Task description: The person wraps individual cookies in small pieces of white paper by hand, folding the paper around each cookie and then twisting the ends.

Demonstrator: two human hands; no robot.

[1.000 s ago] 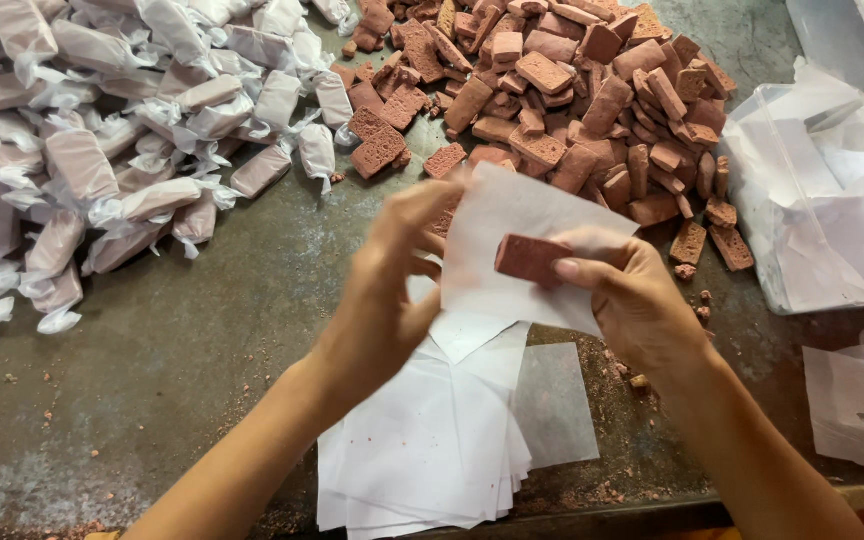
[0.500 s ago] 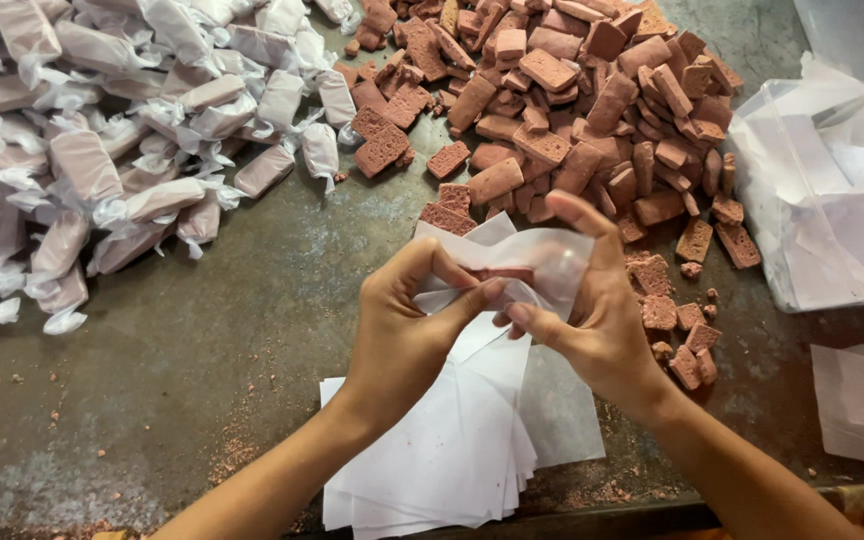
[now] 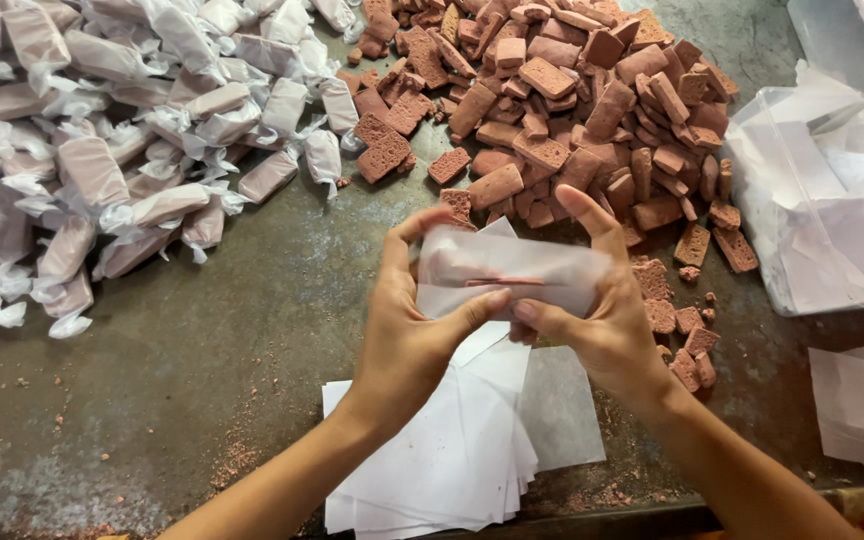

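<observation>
Wrapped bar, seemingly centred, spans both hands' grip.

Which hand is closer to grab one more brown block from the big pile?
Probably the right hand. It sits beside the heap of reddish-brown rectangular blocks, with loose ones next to its wrist. The left hand is farther away. Both hold the translucent white paper-wrapped block just now.
</observation>
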